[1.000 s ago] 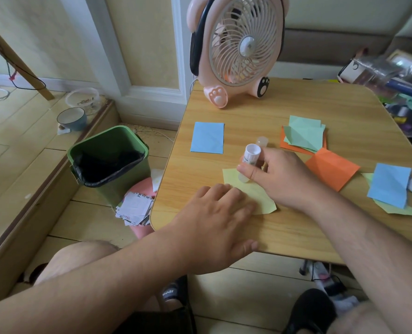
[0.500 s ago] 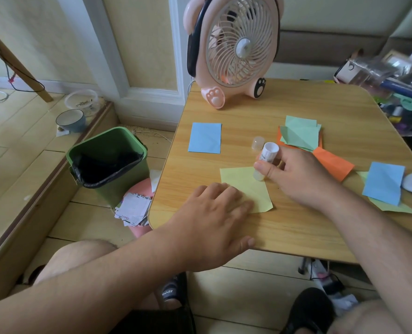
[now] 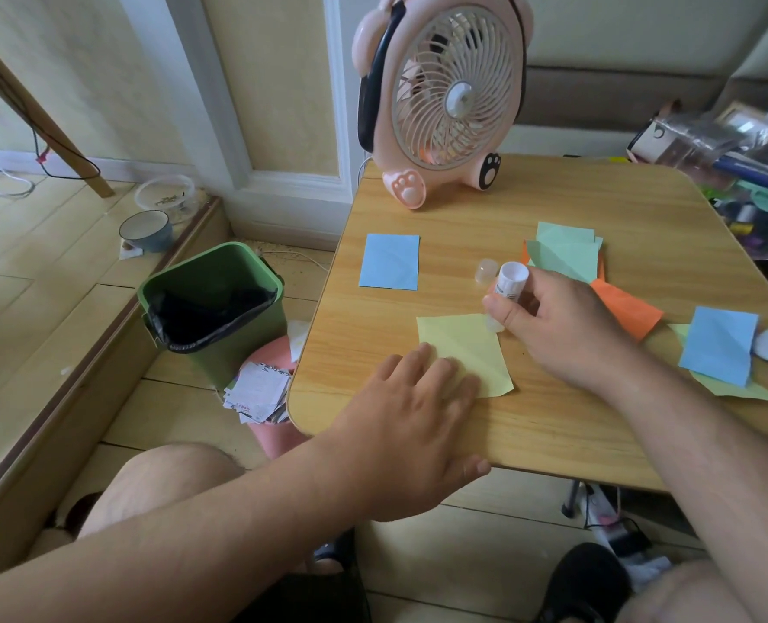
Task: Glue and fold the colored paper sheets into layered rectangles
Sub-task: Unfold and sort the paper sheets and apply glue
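Note:
A pale yellow paper sheet (image 3: 465, 348) lies near the front of the wooden table (image 3: 553, 424). My left hand (image 3: 413, 424) rests flat on its near left corner, fingers straight. My right hand (image 3: 557, 326) grips a white glue stick (image 3: 510, 285), whose lower end touches the sheet's far right corner. The stick's clear cap (image 3: 485, 269) stands just behind it. A folded blue rectangle (image 3: 389, 262) lies at the far left. Green sheets (image 3: 566, 251) lie over orange paper (image 3: 629, 310) behind my right hand.
A pink fan (image 3: 445, 92) stands at the table's back edge. A blue sheet (image 3: 719, 344) on pale green paper lies at the right, beside a white object. Clutter fills the far right. A green bin (image 3: 211, 308) and loose papers stand on the floor at the left.
My right hand has carried the glue stick from the sheet's far left corner along its far edge to the far right corner. My left hand has stayed on the sheet.

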